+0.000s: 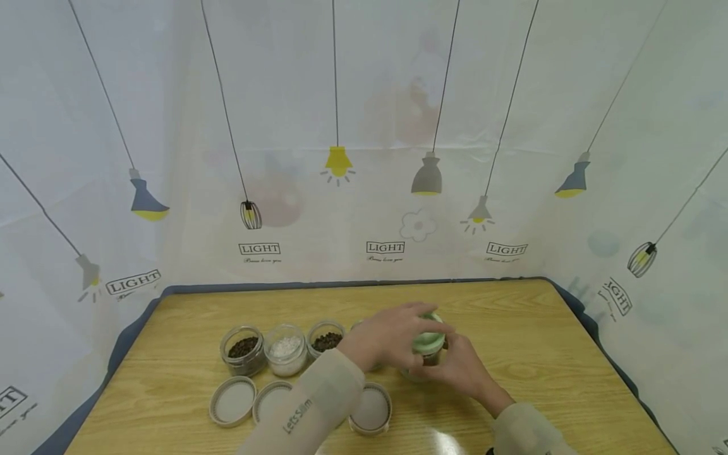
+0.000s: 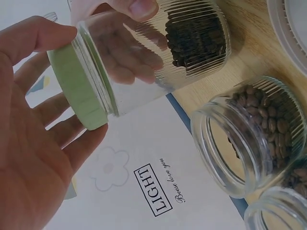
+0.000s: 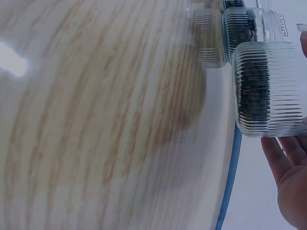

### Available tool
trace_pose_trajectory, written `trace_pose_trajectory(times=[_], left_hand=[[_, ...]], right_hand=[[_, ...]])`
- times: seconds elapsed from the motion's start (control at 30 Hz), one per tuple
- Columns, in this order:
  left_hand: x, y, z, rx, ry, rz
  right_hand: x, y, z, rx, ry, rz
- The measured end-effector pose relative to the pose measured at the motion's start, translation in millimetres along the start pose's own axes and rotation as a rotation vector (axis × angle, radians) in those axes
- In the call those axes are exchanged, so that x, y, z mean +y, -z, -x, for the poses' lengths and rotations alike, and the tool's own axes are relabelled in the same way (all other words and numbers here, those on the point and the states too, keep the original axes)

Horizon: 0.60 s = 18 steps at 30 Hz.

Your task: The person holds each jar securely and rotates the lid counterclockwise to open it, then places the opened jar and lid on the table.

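Note:
My left hand (image 1: 392, 335) has its thumb and fingers spread round the rim of a green lid (image 2: 79, 86). That lid sits on the mouth of a ribbed clear glass jar (image 2: 144, 57), which is tilted on its side in the left wrist view. Dark beans (image 2: 196, 43) lie at the bottom of the jar. From the other side my right hand (image 1: 461, 366) grips the jar's body, its fingers showing through the glass in the left wrist view. Beside it stands an open glass jar of brown beans (image 2: 268, 120).
Open jars stand in a row on the wooden table (image 1: 546, 360): one with dark contents (image 1: 243, 347), one with white crystals (image 1: 285, 347), one with brown beans (image 1: 327, 341). In front lie upturned lids, including a left one (image 1: 233, 401) and a right one (image 1: 371, 409).

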State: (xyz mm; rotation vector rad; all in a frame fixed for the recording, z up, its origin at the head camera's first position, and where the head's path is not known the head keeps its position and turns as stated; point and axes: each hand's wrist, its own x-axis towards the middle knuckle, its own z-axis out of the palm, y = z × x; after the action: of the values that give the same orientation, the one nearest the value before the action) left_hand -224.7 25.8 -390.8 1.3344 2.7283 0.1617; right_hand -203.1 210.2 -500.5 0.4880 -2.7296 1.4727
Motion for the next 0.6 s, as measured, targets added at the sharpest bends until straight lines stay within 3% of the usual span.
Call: trace_pose_trajectory(times=[0.6], left_hand=[[-0.4, -3.4, -2.5, 0.106, 0.113, -0.033]], right_hand=[[1.8, -2.2, -1.9, -0.004, -0.018, -0.01]])
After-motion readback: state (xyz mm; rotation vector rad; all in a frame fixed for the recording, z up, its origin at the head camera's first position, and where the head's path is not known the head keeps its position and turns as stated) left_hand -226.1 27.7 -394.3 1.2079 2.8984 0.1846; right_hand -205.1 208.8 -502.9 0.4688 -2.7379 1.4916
